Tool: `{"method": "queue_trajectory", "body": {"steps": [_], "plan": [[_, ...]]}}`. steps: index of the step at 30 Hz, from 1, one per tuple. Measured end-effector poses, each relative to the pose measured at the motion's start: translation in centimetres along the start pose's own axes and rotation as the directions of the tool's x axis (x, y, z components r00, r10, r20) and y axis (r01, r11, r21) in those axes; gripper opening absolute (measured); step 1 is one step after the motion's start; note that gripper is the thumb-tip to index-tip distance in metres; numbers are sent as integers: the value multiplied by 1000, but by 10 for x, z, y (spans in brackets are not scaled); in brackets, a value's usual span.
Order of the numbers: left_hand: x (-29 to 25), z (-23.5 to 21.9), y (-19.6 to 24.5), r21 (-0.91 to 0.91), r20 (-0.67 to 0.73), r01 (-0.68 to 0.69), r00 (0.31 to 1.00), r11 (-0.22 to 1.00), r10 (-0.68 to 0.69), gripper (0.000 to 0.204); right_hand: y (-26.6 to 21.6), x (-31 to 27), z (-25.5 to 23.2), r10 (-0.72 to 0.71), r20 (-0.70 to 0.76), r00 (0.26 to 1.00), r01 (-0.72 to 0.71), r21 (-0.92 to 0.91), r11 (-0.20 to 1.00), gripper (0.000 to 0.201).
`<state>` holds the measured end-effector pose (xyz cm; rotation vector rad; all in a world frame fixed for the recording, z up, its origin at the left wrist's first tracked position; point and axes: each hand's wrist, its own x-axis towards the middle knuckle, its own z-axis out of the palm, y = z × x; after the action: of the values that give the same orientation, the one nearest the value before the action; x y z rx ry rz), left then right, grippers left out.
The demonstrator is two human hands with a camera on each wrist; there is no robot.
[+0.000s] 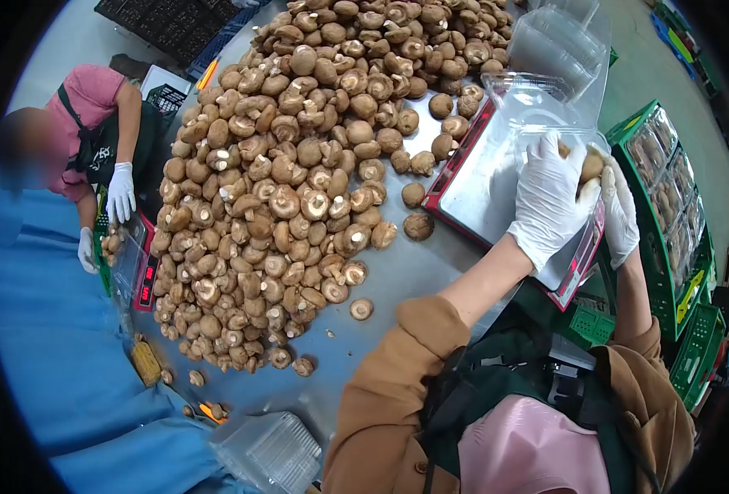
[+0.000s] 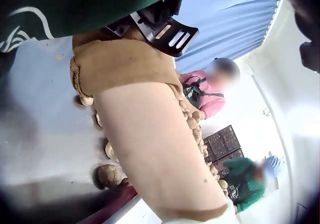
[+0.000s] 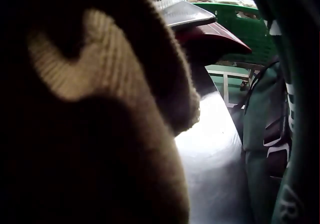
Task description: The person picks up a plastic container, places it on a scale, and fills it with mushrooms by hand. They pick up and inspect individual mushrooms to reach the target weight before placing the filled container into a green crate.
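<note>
Brown sleeves lead to two white-gloved hands over a red-edged scale (image 1: 471, 193). Left hand (image 1: 550, 198) and right hand (image 1: 619, 210) together clasp mushrooms (image 1: 591, 165) inside a clear tray (image 1: 537, 103). Metal surface (image 1: 397, 280) carries a mushroom heap (image 1: 299, 165); green crates (image 1: 669, 198) stand right.

Steel table (image 1: 397, 280), blue curtain (image 1: 44, 329), seemingly green floor (image 1: 652, 74)

Head view down over mushroom pile (image 1: 299, 173), left wrist along forearm, right wrist sleeve-blocked, both sharing scale (image 1: 471, 185).
</note>
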<state>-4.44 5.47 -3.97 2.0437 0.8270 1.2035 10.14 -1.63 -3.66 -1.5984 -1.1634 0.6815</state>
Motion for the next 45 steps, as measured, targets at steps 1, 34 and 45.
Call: {"method": "queue_trajectory", "body": {"steps": [1,34,45], "plan": [[-3,5,-5,115,42,-18,999,993,14,49,5,2,-4,-56,27,998,58,-124,990,43],[-120,-184,-122,805,300,-184,947,564,-118,38,-26,-75,162,-136,715,685,364,-176,915,42],[-118,-218,-103,396,-142,328,945,857,-296,12,13,-108,228,-68,681,729,285,-212,935,75]]}}
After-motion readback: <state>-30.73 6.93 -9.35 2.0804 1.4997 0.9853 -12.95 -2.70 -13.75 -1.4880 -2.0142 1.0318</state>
